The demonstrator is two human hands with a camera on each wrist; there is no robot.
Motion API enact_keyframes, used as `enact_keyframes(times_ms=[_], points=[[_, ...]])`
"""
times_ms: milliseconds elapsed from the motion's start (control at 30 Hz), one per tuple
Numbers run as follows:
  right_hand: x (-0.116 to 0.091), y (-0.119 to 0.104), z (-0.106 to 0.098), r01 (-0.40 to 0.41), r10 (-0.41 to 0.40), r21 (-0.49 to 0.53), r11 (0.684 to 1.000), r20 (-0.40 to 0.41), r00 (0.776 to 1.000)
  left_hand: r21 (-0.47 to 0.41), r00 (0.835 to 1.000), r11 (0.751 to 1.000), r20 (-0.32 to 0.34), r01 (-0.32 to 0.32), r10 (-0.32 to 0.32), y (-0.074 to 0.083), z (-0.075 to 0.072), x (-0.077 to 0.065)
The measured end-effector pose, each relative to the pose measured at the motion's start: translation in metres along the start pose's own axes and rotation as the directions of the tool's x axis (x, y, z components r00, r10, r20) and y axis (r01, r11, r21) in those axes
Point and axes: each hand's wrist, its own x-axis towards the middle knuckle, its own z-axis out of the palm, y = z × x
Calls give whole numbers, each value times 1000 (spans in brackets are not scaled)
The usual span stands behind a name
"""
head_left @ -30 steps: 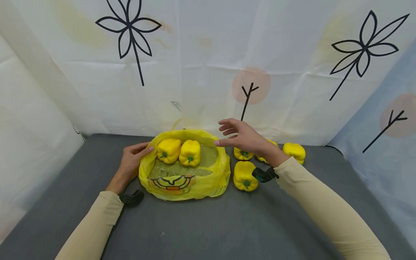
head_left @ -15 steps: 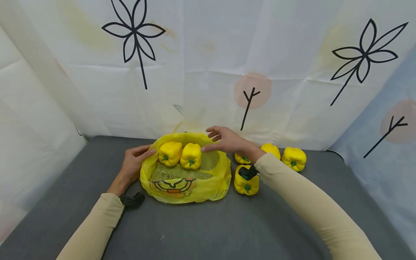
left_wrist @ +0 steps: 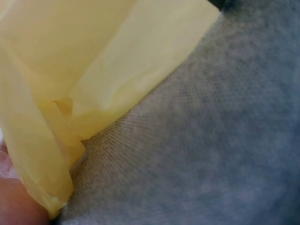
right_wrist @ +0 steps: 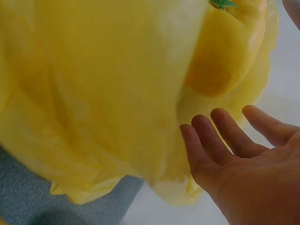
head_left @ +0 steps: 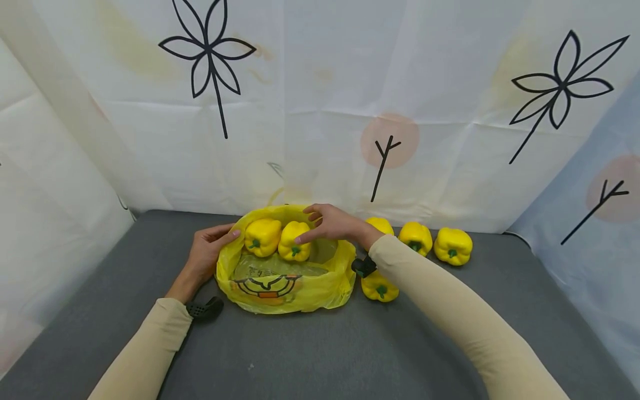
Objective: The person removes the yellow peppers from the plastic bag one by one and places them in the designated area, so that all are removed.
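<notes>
A yellow plastic bag [head_left: 315,291] with a printed face stands open-mouthed on the grey table. Inside it sit two yellow bell peppers, the left pepper [head_left: 262,236] beside the right pepper [head_left: 290,244]. My left hand [head_left: 205,253] pinches the bag's left rim, thumb inside and fingers outside. Over the bag's back right rim reaches my right hand [head_left: 336,225], fingers spread and holding nothing. Its thumb overlaps the right pepper in the head view; contact cannot be told. In the right wrist view the fingers [right_wrist: 229,136] are apart from the pepper [right_wrist: 220,61].
Right of the bag lie several more yellow bell peppers: a back row with a far-right pepper [head_left: 453,246] and a middle pepper [head_left: 416,238], plus a front pepper [head_left: 380,289] partly behind the right wrist strap. A white printed curtain [head_left: 320,111] rises behind the grey table [head_left: 280,355].
My right hand has moved left and a little down, from above the bag's right rim to close by the right pepper inside. My left hand keeps its grip on the rim.
</notes>
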Motion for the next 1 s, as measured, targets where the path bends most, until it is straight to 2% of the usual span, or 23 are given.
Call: enact_keyframes(times_ms=[433,700,1000], points=[[12,-3,9,-56,56,-27,998,24,998,-1,1000,1000,-8,2,-2,1,1,0],[16,-4,13,-72,72,-65,995,-3,997,-5,1000,1000,-5,0,0,0,0,1],[7,-7,0,-25,24,-15,1000,-41,999,1,1000,1000,-8,3,-3,-1,-1,1]])
